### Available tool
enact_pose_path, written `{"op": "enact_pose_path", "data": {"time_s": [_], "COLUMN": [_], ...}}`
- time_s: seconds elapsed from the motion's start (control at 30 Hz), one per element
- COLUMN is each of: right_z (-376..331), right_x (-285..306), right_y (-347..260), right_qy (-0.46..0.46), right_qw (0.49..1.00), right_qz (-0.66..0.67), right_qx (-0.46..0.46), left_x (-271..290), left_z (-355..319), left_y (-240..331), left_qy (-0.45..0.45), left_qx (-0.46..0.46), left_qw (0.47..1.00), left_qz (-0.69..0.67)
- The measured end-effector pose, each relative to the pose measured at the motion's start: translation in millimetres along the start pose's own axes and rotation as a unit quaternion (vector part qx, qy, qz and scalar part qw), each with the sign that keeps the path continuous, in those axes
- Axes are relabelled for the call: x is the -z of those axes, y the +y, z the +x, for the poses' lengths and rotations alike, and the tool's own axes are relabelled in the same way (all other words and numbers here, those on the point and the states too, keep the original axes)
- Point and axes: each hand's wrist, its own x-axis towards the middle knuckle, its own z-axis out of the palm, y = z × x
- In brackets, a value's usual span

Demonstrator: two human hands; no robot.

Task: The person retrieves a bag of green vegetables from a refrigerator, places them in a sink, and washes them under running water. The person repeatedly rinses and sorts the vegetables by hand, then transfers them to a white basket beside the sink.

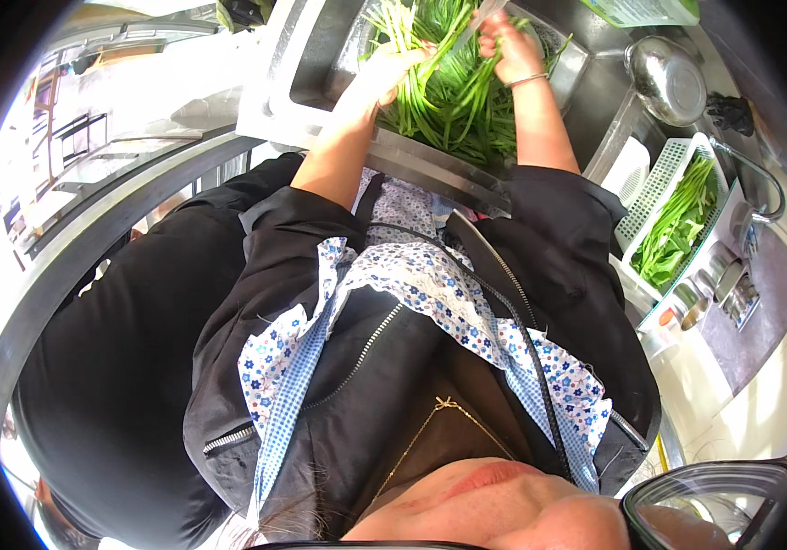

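Note:
A pile of long green leafy stalks lies in a steel sink at the top of the view. My left hand presses on and grips a bunch of the stalks at the pile's left side. My right hand, a thin bracelet on its wrist, is closed on the handle of a knife. The blade points up and left over the greens. Both forearms are bare, with black jacket sleeves pushed up. My blue-flowered apron hides the sink's front edge.
A white slotted basket with more cut greens stands right of the sink. Behind it is a round steel bowl, and a curved tap is at the far right. Small jars stand on the counter beside it.

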Motion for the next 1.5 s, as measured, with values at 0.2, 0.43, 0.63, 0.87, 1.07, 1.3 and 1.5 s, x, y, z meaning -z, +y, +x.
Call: {"op": "enact_pose_path", "data": {"time_s": [0.2, 0.43, 0.63, 0.87, 1.07, 1.3, 1.5], "right_z": [2, 7, -26, -57, -32, -25, -29], "right_x": [-17, 7, 21, -9, -35, -21, -36], "right_y": [22, -79, -160, -132, -23, -16, -16], "right_qy": [-0.089, -0.111, -0.141, 0.018, -0.153, -0.068, 0.024], "right_qw": [0.992, 0.980, 0.961, 0.934, 0.947, 0.964, 0.975], "right_qz": [-0.033, 0.048, 0.047, -0.318, -0.282, -0.250, -0.213], "right_qx": [0.080, 0.155, 0.233, 0.162, 0.008, 0.065, 0.049], "left_x": [-4, -7, 39, 32, -14, -15, -13], "left_z": [1, 16, 26, 31, 27, 10, 14], "left_y": [-2, -13, -25, -4, 15, 18, 16], "left_qy": [-0.051, -0.049, 0.065, -0.102, -0.255, -0.200, -0.114], "left_qx": [0.004, -0.036, 0.047, -0.066, 0.073, 0.084, 0.048], "left_qw": [0.999, 0.973, 0.959, 0.990, 0.961, 0.957, 0.978], "left_qz": [0.019, 0.221, 0.270, -0.077, -0.079, -0.192, -0.165]}}
